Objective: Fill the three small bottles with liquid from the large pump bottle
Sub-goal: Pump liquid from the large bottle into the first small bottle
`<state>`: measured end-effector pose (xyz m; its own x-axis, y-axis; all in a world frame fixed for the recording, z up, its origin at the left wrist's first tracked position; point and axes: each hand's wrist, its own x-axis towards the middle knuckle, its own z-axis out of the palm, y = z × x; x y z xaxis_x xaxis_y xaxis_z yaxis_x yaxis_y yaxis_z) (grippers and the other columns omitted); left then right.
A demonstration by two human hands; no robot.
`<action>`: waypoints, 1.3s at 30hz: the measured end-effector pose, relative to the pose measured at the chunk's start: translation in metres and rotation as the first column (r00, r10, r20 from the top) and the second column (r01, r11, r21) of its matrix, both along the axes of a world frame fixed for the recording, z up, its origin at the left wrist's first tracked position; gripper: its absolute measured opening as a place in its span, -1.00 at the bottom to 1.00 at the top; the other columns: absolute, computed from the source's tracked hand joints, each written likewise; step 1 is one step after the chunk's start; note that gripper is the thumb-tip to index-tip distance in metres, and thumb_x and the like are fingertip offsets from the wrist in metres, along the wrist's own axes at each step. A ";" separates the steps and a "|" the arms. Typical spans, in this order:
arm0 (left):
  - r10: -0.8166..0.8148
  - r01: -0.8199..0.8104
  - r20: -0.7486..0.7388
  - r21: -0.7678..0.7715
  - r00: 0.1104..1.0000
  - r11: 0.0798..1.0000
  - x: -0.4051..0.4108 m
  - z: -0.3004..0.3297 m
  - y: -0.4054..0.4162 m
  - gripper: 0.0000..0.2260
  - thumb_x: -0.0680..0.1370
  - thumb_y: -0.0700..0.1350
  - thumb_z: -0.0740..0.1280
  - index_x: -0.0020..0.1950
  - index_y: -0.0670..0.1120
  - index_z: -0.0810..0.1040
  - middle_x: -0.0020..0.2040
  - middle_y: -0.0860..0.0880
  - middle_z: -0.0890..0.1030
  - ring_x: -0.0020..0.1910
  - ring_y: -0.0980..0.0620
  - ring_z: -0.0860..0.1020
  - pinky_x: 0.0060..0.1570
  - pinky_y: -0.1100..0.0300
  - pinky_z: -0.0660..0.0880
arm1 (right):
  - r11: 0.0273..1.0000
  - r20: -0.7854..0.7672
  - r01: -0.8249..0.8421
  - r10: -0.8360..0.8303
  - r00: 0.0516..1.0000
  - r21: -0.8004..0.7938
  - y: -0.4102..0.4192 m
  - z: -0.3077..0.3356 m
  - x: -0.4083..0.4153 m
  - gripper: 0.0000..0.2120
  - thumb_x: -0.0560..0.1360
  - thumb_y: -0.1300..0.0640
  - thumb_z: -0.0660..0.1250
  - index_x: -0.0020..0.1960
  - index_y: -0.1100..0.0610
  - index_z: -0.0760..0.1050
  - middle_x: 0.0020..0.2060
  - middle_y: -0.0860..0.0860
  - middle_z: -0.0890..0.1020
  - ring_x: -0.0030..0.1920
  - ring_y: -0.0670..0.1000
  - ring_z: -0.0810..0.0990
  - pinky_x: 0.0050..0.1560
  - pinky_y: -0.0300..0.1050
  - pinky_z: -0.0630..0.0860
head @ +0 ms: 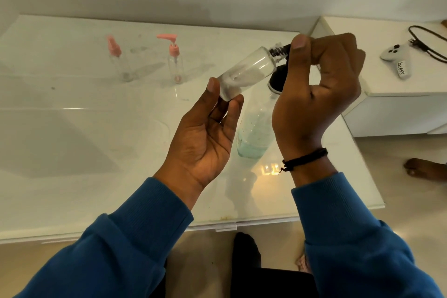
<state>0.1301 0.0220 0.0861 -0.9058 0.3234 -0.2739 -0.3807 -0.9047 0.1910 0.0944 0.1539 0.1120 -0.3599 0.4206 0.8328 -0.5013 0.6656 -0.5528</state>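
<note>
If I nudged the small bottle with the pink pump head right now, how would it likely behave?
The pink-pump bottle looks empty and clear, so probably very light. It is tall, narrow and carries a wide pump, so it may tip easily. The white table looks glossy, so it might slide.

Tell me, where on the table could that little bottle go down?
The bare table left of the left hand, nearer than the two pink-topped bottles, is free. It is crowded on the right, where the large bottle stands under the small bottle and right hand.
</note>
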 end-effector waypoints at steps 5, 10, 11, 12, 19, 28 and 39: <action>0.011 -0.011 0.014 0.017 1.000 1.000 0.001 -0.001 -0.001 -0.42 0.28 -0.15 0.55 0.29 -0.21 0.60 0.20 -0.19 0.65 0.00 -0.05 0.68 -0.20 0.21 0.65 | 1.000 0.009 -0.019 0.019 1.000 -0.006 -0.001 -0.004 0.003 -0.75 0.58 0.31 0.35 -0.29 0.27 0.54 -0.32 0.07 0.55 -0.22 0.11 0.45 -0.12 -0.12 0.33; 0.001 -0.001 0.007 0.002 1.000 1.000 0.002 0.004 0.001 -0.58 0.37 -0.12 0.46 0.20 -0.21 0.62 0.12 -0.19 0.67 -0.06 -0.05 0.69 -0.26 0.22 0.64 | 1.000 -0.002 -0.011 0.010 1.000 -0.010 -0.003 0.001 0.002 -0.75 0.57 0.29 0.35 -0.29 0.26 0.53 -0.30 0.00 0.48 -0.22 0.08 0.42 -0.12 -0.11 0.35; 0.005 -0.005 0.009 0.007 1.000 1.000 0.002 0.004 0.001 -0.59 0.37 -0.12 0.46 0.19 -0.21 0.62 0.11 -0.18 0.68 -0.07 -0.05 0.69 -0.27 0.23 0.63 | 1.000 -0.006 -0.013 0.013 1.000 -0.012 -0.004 -0.001 0.002 -0.75 0.58 0.29 0.35 -0.28 0.26 0.53 -0.29 0.00 0.49 -0.22 0.06 0.42 -0.14 -0.03 0.38; 0.009 -0.009 0.012 0.007 1.000 1.000 0.003 0.005 0.000 -0.58 0.36 -0.13 0.46 0.20 -0.21 0.62 0.11 -0.18 0.68 -0.07 -0.05 0.69 -0.27 0.23 0.63 | 1.000 -0.010 -0.018 0.018 1.000 -0.015 -0.004 -0.003 0.003 -0.75 0.58 0.30 0.34 -0.28 0.26 0.54 -0.29 0.01 0.50 -0.21 0.04 0.43 -0.16 0.04 0.40; 0.007 -0.007 0.015 -0.002 1.000 1.000 0.003 0.007 0.001 -0.57 0.37 -0.12 0.45 0.22 -0.20 0.60 0.06 -0.17 0.68 -0.10 -0.04 0.69 -0.29 0.24 0.62 | 1.000 0.002 0.001 -0.001 1.000 -0.007 0.000 0.000 0.000 -0.72 0.57 0.27 0.35 -0.31 0.28 0.52 -0.35 0.11 0.52 -0.24 0.16 0.44 -0.10 -0.21 0.30; 0.010 -0.009 0.021 -0.005 1.000 1.000 0.003 0.006 0.001 -0.53 0.38 -0.12 0.45 0.28 -0.21 0.59 0.13 -0.18 0.66 -0.05 -0.04 0.68 -0.26 0.23 0.63 | 1.000 0.000 -0.005 0.005 1.000 0.005 0.001 0.002 0.000 -0.72 0.57 0.28 0.35 -0.32 0.27 0.52 -0.36 0.14 0.53 -0.25 0.22 0.46 -0.05 -0.29 0.28; 0.011 -0.010 0.022 -0.008 1.000 1.000 0.004 0.007 0.001 -0.57 0.37 -0.12 0.46 0.22 -0.22 0.61 0.12 -0.19 0.67 -0.05 -0.05 0.68 -0.25 0.22 0.64 | 1.000 -0.018 -0.018 0.018 1.000 0.006 -0.001 0.000 0.000 -0.73 0.57 0.27 0.35 -0.31 0.27 0.52 -0.36 0.12 0.53 -0.26 0.18 0.45 -0.08 -0.22 0.32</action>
<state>0.1340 0.0227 0.0932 -0.9027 0.3116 -0.2966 -0.3755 -0.9072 0.1896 0.0944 0.1534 0.1122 -0.3521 0.4091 0.8419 -0.5232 0.6598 -0.5394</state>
